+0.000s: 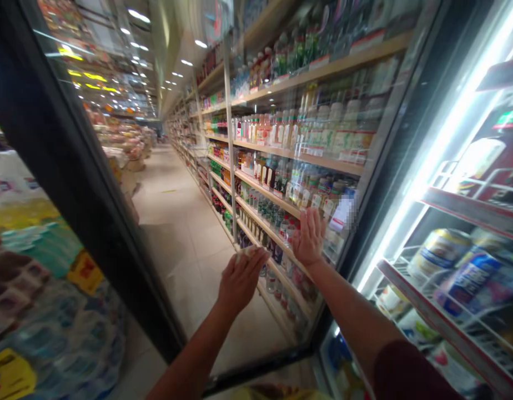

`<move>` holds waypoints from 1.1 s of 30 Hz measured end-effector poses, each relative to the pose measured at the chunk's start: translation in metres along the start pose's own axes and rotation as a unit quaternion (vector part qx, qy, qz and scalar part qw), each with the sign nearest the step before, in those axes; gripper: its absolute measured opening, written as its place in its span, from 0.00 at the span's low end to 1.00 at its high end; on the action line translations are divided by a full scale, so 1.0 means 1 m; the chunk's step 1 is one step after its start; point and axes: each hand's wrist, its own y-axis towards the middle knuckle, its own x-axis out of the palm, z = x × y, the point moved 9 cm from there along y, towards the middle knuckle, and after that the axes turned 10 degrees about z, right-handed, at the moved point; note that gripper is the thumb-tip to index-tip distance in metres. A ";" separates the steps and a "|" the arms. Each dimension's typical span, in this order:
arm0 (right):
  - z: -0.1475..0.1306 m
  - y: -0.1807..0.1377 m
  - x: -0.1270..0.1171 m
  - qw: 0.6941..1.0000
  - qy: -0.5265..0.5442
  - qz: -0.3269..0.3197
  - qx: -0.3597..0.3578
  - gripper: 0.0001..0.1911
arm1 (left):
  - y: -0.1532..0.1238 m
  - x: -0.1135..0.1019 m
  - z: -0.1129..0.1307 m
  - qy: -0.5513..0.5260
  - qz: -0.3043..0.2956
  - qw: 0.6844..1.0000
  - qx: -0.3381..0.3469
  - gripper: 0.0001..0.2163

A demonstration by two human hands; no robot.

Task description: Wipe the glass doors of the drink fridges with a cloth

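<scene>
Glass door (185, 239) of a shop cooler stands swung out at an angle, between a black frame on the left and the lit cooler interior on the right; both of the person's hands are on its pane, near its lower right part.

Left hand (240, 278): grip open, fingers straight and close together, laid flat on the glass; a pale patch shows at the fingertips, and I cannot tell whether it is something held or a reflection.

Right hand (310, 238): grip fully open, palm against the glass, fingers spread and pointing upward; it holds nothing; it sits higher than the left hand and just to its right, the two apart; a dark red sleeve (406, 372) covers the upper arm.

Seen through the pane: aisle shelves (277, 191) stocked with bottles and jars, running away along a tiled floor (169, 194); detail is blurred.

Right of the door: a bright light strip (431, 161) runs along the cooler's edge; wire shelves (468, 208) carry cans (442, 250) lying on their sides and a pale bottle (477, 161) above them.

Left of the black frame: wrapped goods (40, 300) with yellow labels, blurred.
</scene>
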 end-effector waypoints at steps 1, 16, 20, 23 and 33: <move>0.000 0.000 0.000 1.000 0.001 -0.001 0.001 0.35 | 0.004 -0.001 -0.001 0.000 -0.002 1.000 0.009 0.26; 0.001 -0.001 -0.001 1.000 0.006 -0.002 -0.001 0.35 | 0.005 0.000 0.014 -0.013 -0.004 0.999 0.045 0.25; 0.001 -0.001 -0.001 1.000 0.005 0.000 0.002 0.35 | 0.043 -0.027 -0.053 0.025 0.042 0.996 -0.081 0.29; 0.001 -0.001 -0.001 1.000 0.010 -0.001 0.005 0.35 | 0.059 -0.041 -0.084 0.045 0.085 0.980 -0.175 0.33; 0.000 0.001 -0.002 1.000 0.009 0.005 -0.001 0.35 | 0.032 -0.013 -0.012 0.012 0.022 1.000 0.016 0.26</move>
